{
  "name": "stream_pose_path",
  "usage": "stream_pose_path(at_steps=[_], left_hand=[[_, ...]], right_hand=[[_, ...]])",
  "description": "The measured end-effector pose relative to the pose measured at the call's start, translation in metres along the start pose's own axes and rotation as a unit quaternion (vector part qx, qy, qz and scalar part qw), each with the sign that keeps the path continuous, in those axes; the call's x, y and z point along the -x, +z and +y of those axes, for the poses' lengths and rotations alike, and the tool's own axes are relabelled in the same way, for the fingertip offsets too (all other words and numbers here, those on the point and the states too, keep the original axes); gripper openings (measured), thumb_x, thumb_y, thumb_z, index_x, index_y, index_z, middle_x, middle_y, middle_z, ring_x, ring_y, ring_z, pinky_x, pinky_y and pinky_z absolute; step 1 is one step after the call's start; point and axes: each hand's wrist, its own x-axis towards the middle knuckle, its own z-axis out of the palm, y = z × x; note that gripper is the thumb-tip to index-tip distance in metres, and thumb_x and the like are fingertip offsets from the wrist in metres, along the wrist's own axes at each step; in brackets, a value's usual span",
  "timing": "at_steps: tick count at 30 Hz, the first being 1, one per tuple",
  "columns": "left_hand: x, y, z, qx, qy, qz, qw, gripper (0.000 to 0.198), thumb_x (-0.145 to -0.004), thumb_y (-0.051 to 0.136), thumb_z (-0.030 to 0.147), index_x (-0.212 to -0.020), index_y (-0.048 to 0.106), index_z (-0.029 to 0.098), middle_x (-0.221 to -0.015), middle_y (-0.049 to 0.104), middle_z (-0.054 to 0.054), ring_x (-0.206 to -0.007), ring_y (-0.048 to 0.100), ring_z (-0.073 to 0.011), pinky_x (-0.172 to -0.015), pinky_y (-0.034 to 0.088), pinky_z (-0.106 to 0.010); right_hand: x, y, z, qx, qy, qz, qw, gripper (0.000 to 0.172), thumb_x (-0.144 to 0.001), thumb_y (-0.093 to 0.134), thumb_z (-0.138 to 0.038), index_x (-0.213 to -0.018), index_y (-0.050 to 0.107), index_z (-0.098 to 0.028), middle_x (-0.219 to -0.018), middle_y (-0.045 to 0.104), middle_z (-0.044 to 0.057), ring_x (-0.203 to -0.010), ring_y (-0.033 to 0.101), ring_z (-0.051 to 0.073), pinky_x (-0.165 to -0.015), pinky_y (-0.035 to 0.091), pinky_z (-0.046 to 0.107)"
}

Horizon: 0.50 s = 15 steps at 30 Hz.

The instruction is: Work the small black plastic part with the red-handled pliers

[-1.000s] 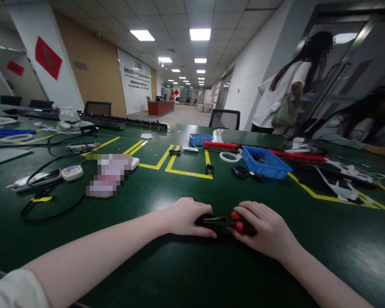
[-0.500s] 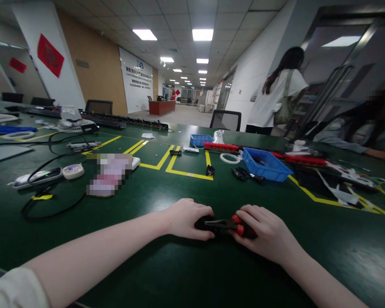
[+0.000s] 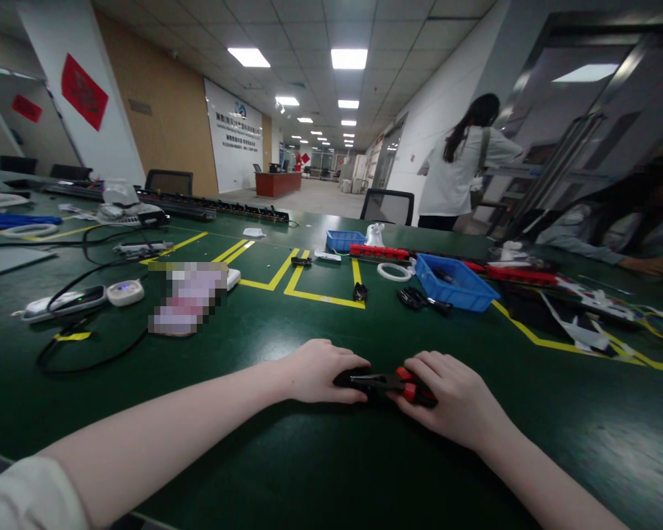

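Note:
Both my hands rest on the green table [image 3: 309, 471] near its front edge. My right hand [image 3: 453, 394] is curled round the red and black handles of a pair of pliers [image 3: 384, 381], whose dark jaws point left. My left hand [image 3: 317, 372] is closed over a small black object [image 3: 345, 377] at the tip of the pliers; most of that object is hidden under my fingers.
Yellow tape lines [image 3: 320, 297] mark bays on the table. A blue bin [image 3: 456, 281], black tools [image 3: 417, 298], a white ring [image 3: 395, 271], cables and white devices [image 3: 66, 302] lie farther back. One person sits at the right [image 3: 613, 228]; another stands behind [image 3: 458, 177].
My hands have stayed in place on the pliers and the black object. The standing person at the back has turned and stepped left, away from the table.

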Motion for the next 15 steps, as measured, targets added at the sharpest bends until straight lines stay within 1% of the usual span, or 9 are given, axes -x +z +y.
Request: stream_pose_path(at_steps=[6, 10, 15], left_hand=[[-0.0006, 0.0006, 0.0004, -0.003, -0.002, 0.0, 1.0, 0.048, -0.09, 0.055, 0.054, -0.125, 0.058, 0.021, -0.109, 0.071, -0.006, -0.091, 0.069, -0.0224, -0.078, 0.048, -0.031], [-0.0001, 0.0011, 0.0005, -0.009, -0.001, 0.004, 1.0, 0.047, -0.091, 0.054, 0.054, -0.124, 0.058, 0.022, -0.107, 0.071, -0.005, -0.088, 0.069, -0.0215, -0.077, 0.047, -0.03], [-0.0004, 0.0025, -0.0006, -0.007, 0.002, 0.005, 1.0, 0.047, -0.091, 0.053, 0.055, -0.122, 0.058, 0.021, -0.109, 0.071, -0.005, -0.088, 0.069, -0.0216, -0.076, 0.048, -0.03]], right_hand=[[-0.0021, -0.0018, 0.0012, 0.016, -0.002, 0.0, 1.0, 0.036, -0.086, 0.057, -0.052, -0.089, 0.063, -0.017, -0.081, 0.066, 0.008, -0.07, 0.06, 0.019, -0.061, 0.045, 0.03], [-0.0021, -0.0027, 0.0056, 0.006, 0.0, -0.005, 1.0, 0.033, -0.094, 0.047, -0.046, -0.088, 0.062, -0.018, -0.079, 0.065, 0.007, -0.067, 0.058, 0.017, -0.06, 0.042, 0.029], [-0.0025, -0.0039, 0.0071, -0.011, 0.016, -0.009, 1.0, 0.031, -0.096, 0.043, -0.041, -0.087, 0.062, -0.018, -0.079, 0.066, 0.007, -0.067, 0.057, 0.016, -0.06, 0.041, 0.029]])
